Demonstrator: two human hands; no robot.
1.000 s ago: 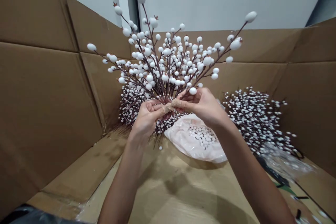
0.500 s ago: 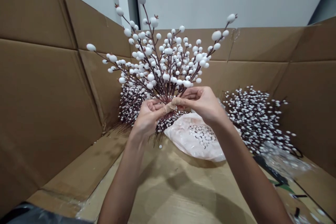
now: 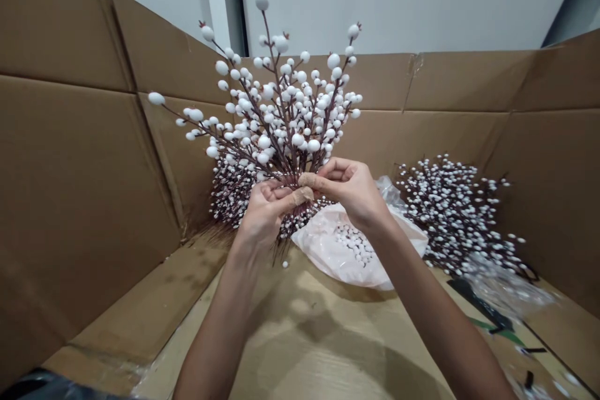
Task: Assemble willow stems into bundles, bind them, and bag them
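Note:
A bunch of artificial berry stems (image 3: 281, 119), brown with white berries, stands fanned out in the middle of the view. My left hand (image 3: 262, 215) is closed round the lower stems, its thumb across the front. My right hand (image 3: 351, 190) pinches the same stems from the right, its thumb tip close to the left one. Both thumb tips carry tan wrapping. The stem ends below the grip are partly hidden by my fingers and mix with the stems behind.
A white plastic bag (image 3: 323, 244) of loose white berries lies beyond my hands. One heap of berry stems (image 3: 229, 194) leans at the back left, another berry heap (image 3: 462, 212) at the right beside clear plastic wrap (image 3: 509, 290). Cardboard walls (image 3: 84, 200) enclose the table (image 3: 309, 350).
The right-hand stems of the bunch have swung inward and to the left, more upright than before. My right hand has shifted slightly left, its thumb nearer the left thumb.

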